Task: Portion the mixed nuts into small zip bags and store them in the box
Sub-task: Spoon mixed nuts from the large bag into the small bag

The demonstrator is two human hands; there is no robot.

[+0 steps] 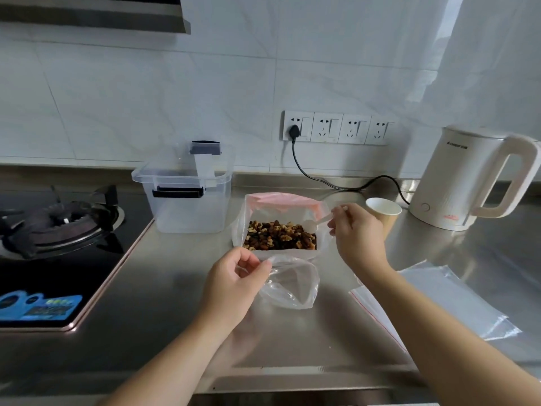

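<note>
We work at a steel surface (181, 282) under white wall tiles. Our left hand (234, 281) pinches a small zip bag (289, 284); our right hand (355, 230) grips a spoon (314, 224) over the mixed nuts (281, 235). The box (187, 197) stands behind, beside the stove (58, 227); a kettle (468, 177) and cup (383, 212) sit right.

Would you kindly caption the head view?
Right hand spoons mixed nuts; left hand holds a small zip bag.
</note>
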